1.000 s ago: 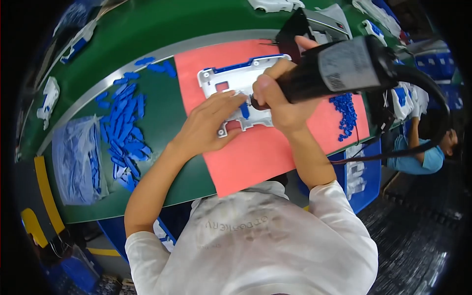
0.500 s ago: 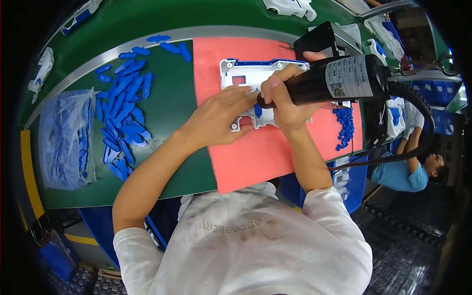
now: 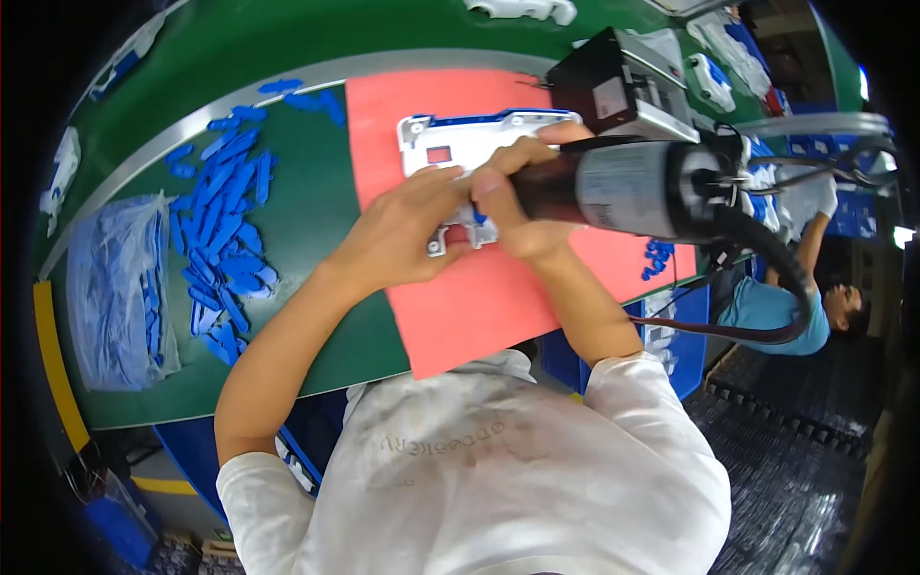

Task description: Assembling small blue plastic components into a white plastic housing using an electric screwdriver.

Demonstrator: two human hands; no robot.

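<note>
A white plastic housing [image 3: 479, 144] with a blue strip along its far edge lies on a pink cloth [image 3: 460, 321]. My left hand [image 3: 407, 225] is closed over the housing's near left part, fingertips on its inner face. In my right hand [image 3: 522, 206] is a black electric screwdriver [image 3: 623, 187], slanting across the housing with its cable end to the right. My fingers wrap round its front end. Its tip and whatever it touches are hidden behind my hands.
Left of the cloth lies a pile of blue plastic strips [image 3: 225, 211] beside a clear bag [image 3: 120, 287] of blue parts. Small blue pieces [image 3: 657, 259] sit on the cloth's right side. A black box-shaped device [image 3: 613, 86] stands behind. A co-worker [image 3: 781, 307] is at far right.
The whole view has shifted slightly, moving the cloth and housing leftward in the picture. The screwdriver's rear end sits lower and looks blurred. Both hands keep their hold.
</note>
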